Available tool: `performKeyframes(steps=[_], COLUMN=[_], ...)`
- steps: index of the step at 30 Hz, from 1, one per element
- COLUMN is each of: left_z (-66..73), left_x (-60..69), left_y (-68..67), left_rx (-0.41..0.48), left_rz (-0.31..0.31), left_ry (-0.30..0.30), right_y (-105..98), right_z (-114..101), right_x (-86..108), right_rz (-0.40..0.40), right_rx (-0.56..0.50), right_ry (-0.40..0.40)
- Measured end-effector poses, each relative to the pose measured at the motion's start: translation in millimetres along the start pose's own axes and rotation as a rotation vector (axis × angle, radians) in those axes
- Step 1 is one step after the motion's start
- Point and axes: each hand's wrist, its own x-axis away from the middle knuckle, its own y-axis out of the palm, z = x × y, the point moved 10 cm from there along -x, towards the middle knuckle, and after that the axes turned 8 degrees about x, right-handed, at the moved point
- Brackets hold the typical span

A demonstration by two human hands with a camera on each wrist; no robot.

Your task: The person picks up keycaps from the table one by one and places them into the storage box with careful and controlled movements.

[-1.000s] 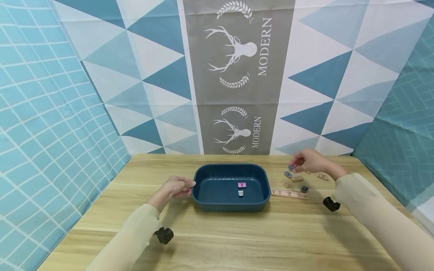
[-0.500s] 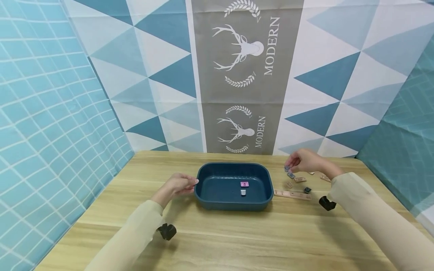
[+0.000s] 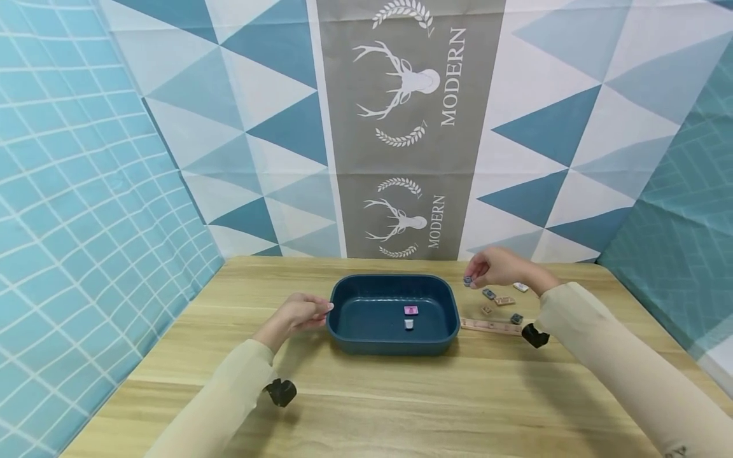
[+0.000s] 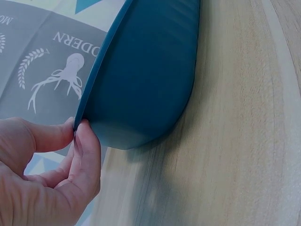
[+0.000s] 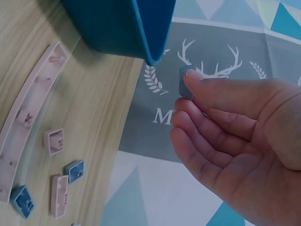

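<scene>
My left hand (image 3: 299, 315) pinches the left rim of a dark blue plastic basin (image 3: 395, 348) between thumb and fingers; the left wrist view shows this grip closely. Inside the basin lie a pink keycap (image 3: 410, 310) and a small white keycap (image 3: 408, 324). Just off the basin's right back corner, my right hand (image 3: 497, 266) holds a grey-blue keycap (image 5: 186, 84) between thumb and fingertips, raised above the table. Below that hand lie a long pink spacebar keycap (image 3: 491, 326), a blue keycap (image 3: 488, 294), a wide pink keycap (image 3: 504, 301) and a dark keycap (image 3: 516, 319).
The wooden table (image 3: 366, 407) meets a patterned cloth backdrop (image 3: 401, 127) at its far edge. A small pink keycap (image 5: 53, 142) lies near the spacebar. A whitish keycap (image 3: 520, 287) sits under the right wrist.
Holding the grey-blue keycap, my right hand has lifted away from the loose keycaps and moved left toward the basin. The left hand keeps its grip on the rim.
</scene>
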Motion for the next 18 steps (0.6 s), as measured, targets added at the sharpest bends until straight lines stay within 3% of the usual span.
performKeyframes(steps=[18], left_z=[-0.5], left_x=[1.3], left_y=[-0.9], left_rx=[0.01], left_rz=[-0.01], left_ry=[-0.001], right_y=[-0.9], right_z=[-39.2], right_x=[-24.1], right_rz=[0.004], right_rx=[0.064], right_ry=[-0.064])
